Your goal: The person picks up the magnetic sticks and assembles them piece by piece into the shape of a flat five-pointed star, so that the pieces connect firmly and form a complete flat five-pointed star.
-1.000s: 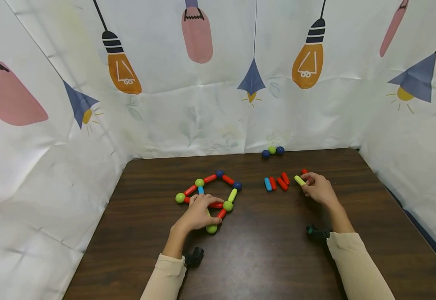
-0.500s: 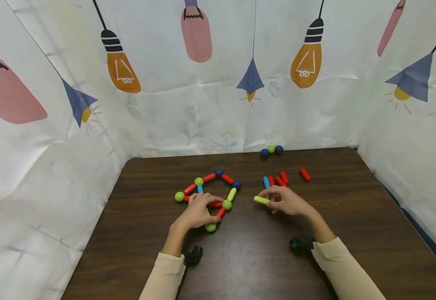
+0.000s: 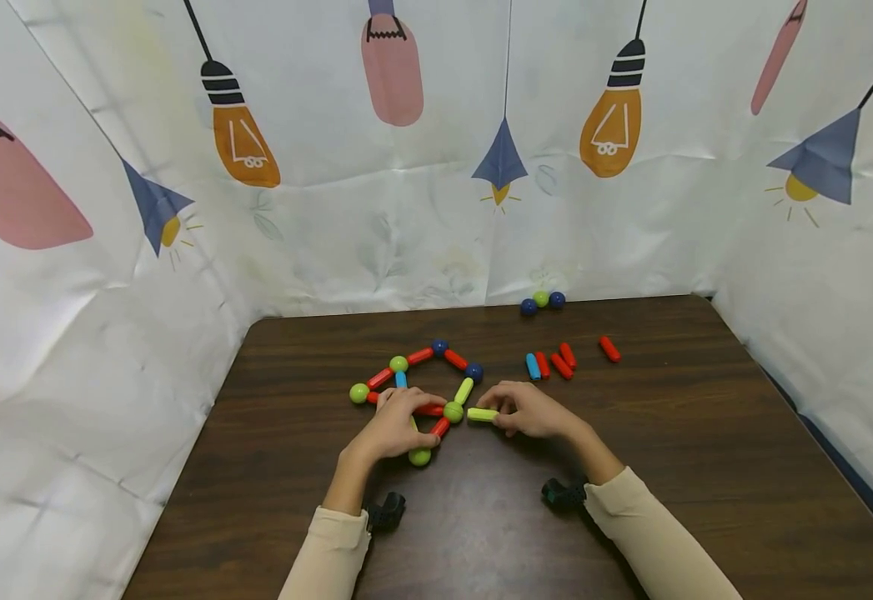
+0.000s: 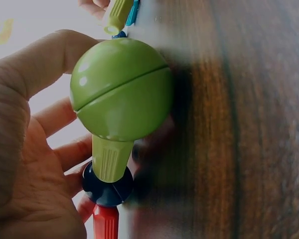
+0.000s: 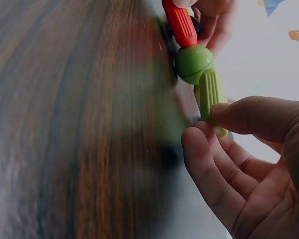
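A frame of magnetic rods and balls lies on the table, with a green ball (image 3: 454,412) at its right corner. My left hand (image 3: 391,427) lies over its front part and holds it, thumb near the front red rod (image 3: 439,427); a dark blue ball (image 4: 108,184) under this hand shows only in the left wrist view. Thumb and fingertips of my right hand (image 3: 532,411) pinch a yellow-green magnetic rod (image 3: 482,414), also seen in the right wrist view as a ridged rod (image 5: 210,92). Its free end points at the right corner ball, close beside it.
Right of the frame lie several loose red rods (image 3: 561,366) and a light blue rod (image 3: 532,367). Farther right is a single red rod (image 3: 609,349). Two dark blue balls and a green ball (image 3: 541,298) sit at the back edge of the dark wooden table (image 3: 496,533).
My right hand has carried the yellow-green rod leftward from beside the far right red rod to the frame's right corner ball. The left hand has stayed in place on the frame.
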Tool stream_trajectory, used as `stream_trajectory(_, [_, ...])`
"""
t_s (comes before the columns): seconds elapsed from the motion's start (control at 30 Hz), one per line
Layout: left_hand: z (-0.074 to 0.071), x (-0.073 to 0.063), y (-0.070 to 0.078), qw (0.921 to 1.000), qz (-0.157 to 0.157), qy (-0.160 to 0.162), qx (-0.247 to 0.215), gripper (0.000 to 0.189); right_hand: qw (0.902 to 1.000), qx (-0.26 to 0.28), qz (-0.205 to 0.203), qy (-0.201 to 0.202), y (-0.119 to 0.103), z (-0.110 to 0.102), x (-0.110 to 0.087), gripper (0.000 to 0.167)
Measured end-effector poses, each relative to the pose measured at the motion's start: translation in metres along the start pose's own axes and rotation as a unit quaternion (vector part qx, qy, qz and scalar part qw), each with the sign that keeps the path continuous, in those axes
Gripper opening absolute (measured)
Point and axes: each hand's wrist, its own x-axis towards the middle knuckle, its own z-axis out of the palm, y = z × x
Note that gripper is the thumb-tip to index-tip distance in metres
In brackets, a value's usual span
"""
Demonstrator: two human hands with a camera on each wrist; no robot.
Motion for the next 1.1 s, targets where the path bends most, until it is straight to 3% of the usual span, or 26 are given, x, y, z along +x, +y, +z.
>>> stream_trajectory(0.43, [0.001, 0.0, -0.001, 1.0, -0.002, -0.001, -0.005, 0.054, 0.9998, 0.01, 0.011, 0.01, 0.001, 0.007, 0.007, 0.026])
stream_trajectory(0.67, [0.0, -0.001, 0.0, 1.0, 0.001, -0.002, -0.003, 0.053, 0.998, 0.036, 0.03, 0.044, 0.007, -0.005, 0.0, 0.028])
stream_trajectory(0.9, [-0.003, -0.003, 0.0, 1.0, 0.0, -0.003, -0.009, 0.053, 0.9872, 0.038, 0.033, 0.151, 0.021, -0.042, -0.016, 0.03])
stream_trajectory(1.0, [-0.003, -0.003, -0.001, 1.0, -0.001, -0.001, -0.009, 0.052, 0.9726, 0.044, 0.051, 0.223, 0.032, -0.06, -0.029, 0.03])
stream_trajectory(1.1, [-0.003, -0.004, -0.003, 0.9999, -0.002, -0.001, -0.01, 0.053, 0.9481, 0.06, 0.072, 0.304, 0.044, -0.076, -0.043, 0.032])
